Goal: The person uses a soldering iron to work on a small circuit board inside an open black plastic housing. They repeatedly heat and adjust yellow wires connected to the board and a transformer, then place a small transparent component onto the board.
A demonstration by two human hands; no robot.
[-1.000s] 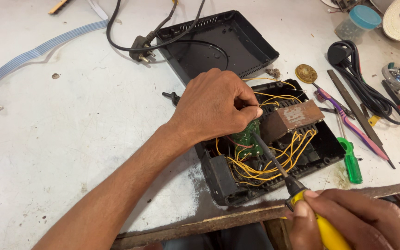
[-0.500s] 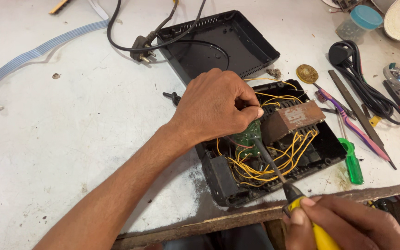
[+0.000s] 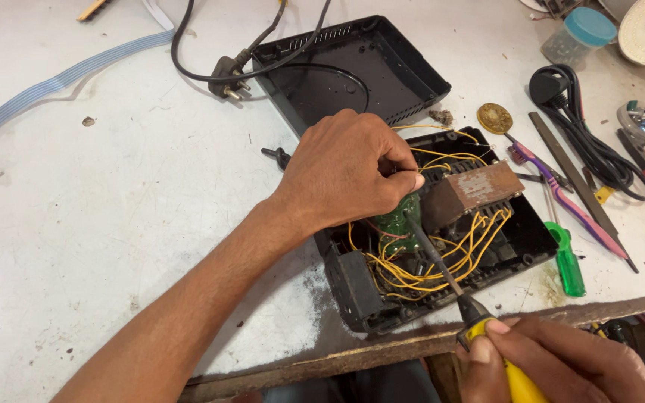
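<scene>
Near the tabletop's front edge lies the open black plastic device case (image 3: 442,246), packed with yellow wires (image 3: 442,269). The left hand (image 3: 349,175) pinches its small green circuit board (image 3: 399,224); the right hand (image 3: 561,366) grips a yellow-handled screwdriver (image 3: 479,325), tip at that board. Apparently a screw is being worked; keeping the tip seated matters, and wires crowd it. The black lid (image 3: 352,71) lies behind, a green screwdriver (image 3: 567,257) to the right.

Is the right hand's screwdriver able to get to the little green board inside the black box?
Probably yes. The right hand holds the screwdriver, whose tip already sits at the green board, passing over the yellow wires; the left hand rests above it.
</scene>
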